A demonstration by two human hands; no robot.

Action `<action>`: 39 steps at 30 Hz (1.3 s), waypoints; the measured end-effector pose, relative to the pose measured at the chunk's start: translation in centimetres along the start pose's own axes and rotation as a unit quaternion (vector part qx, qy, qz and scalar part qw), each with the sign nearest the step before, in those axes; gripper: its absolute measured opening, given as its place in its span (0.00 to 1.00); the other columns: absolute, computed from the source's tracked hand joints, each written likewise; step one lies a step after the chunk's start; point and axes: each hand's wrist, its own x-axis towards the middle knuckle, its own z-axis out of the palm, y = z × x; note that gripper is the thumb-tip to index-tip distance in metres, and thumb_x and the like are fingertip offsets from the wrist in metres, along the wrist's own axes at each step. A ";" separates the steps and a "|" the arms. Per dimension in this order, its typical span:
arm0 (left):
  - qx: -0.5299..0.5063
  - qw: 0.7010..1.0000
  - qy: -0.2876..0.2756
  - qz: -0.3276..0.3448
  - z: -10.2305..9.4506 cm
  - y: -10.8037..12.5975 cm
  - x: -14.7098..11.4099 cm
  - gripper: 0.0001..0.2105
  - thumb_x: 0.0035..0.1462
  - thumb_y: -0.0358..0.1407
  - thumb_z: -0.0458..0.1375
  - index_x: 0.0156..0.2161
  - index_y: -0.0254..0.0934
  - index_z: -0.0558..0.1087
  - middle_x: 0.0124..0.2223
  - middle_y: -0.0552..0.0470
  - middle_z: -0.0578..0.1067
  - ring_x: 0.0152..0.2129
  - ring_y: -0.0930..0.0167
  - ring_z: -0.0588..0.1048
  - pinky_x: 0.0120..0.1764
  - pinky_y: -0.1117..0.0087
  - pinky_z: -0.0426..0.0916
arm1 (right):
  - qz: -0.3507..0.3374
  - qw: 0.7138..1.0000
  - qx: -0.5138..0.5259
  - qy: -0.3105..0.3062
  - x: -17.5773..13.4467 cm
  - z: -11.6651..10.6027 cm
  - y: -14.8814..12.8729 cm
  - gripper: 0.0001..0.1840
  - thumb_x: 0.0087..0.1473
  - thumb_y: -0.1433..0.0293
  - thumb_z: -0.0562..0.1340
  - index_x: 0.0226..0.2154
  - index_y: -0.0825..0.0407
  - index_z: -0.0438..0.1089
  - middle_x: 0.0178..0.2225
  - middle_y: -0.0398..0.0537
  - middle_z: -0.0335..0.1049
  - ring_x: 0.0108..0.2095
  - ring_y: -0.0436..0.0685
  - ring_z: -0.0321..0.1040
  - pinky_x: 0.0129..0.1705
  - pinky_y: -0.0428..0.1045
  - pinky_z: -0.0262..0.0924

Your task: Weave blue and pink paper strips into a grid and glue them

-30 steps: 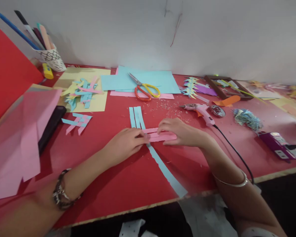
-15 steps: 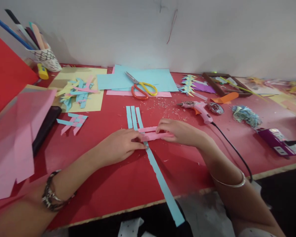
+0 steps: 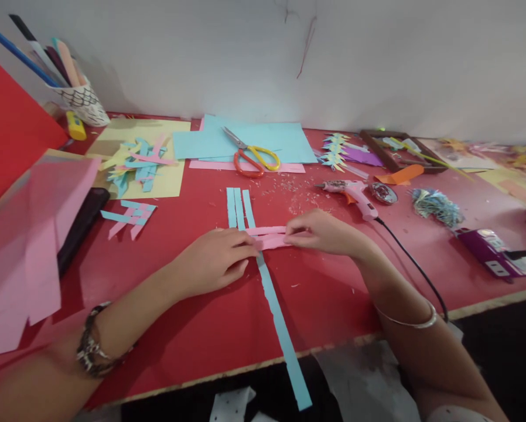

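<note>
My left hand (image 3: 217, 259) rests on the table with its fingers bent over the crossing of the paper strips, holding them down. My right hand (image 3: 322, 232) pinches the right ends of the pink paper strips (image 3: 272, 240), which run sideways. Three light blue paper strips (image 3: 237, 208) stick out beyond my left fingers, side by side. From under the crossing, a long light blue strip (image 3: 281, 322) runs toward me and hangs past the table's front edge. How the strips interlace is hidden beneath my left hand.
Left lies a small woven blue-and-pink paper piece (image 3: 133, 217), near pink sheets (image 3: 43, 252). Scissors (image 3: 249, 158) lie on blue sheets (image 3: 193, 146) at the back. A pink glue gun (image 3: 353, 193) with a black cord (image 3: 415, 266) sits right, near a purple box (image 3: 487, 252).
The long blue strip's near end has swung left. My right hand has shifted slightly right and up along the pink strips; my left thumb has drawn back a little.
</note>
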 end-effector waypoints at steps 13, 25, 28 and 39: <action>-0.026 0.990 0.014 -0.140 0.9 0.9 1.1 0.11 0.53 0.35 0.53 0.42 0.35 0.68 0.35 0.49 0.75 0.34 0.66 0.72 0.35 0.68 0.66 | -0.020 0.990 0.125 0.063 -0.2 -0.1 -0.1 0.09 0.50 0.70 0.55 0.33 0.54 0.68 0.24 0.42 0.65 0.25 0.47 0.59 0.28 0.43 0.52; -0.035 0.977 0.050 -0.204 0.9 1.2 1.6 0.12 0.58 0.36 0.45 0.30 0.35 0.69 0.27 0.50 0.72 0.25 0.69 0.71 0.26 0.73 0.60 | -0.065 0.912 0.394 0.089 0.9 1.8 -2.2 0.06 0.52 0.69 0.56 0.34 0.53 0.64 0.28 0.42 0.67 0.28 0.46 0.64 0.31 0.44 0.60; -0.041 0.975 0.070 -0.207 0.7 1.1 1.7 0.14 0.57 0.34 0.43 0.24 0.35 0.66 0.24 0.52 0.70 0.21 0.72 0.68 0.24 0.74 0.57 | -0.057 0.946 0.290 0.132 0.7 1.6 -1.4 0.08 0.55 0.71 0.50 0.37 0.53 0.63 0.32 0.45 0.67 0.32 0.49 0.65 0.36 0.47 0.60; -0.065 0.963 0.093 -0.244 0.5 0.6 1.3 0.15 0.55 0.35 0.43 0.23 0.36 0.68 0.22 0.52 0.71 0.19 0.73 0.67 0.22 0.74 0.55 | 0.044 0.995 -0.077 0.050 0.7 1.4 -1.4 0.08 0.55 0.68 0.54 0.37 0.53 0.65 0.37 0.49 0.66 0.37 0.55 0.62 0.41 0.52 0.46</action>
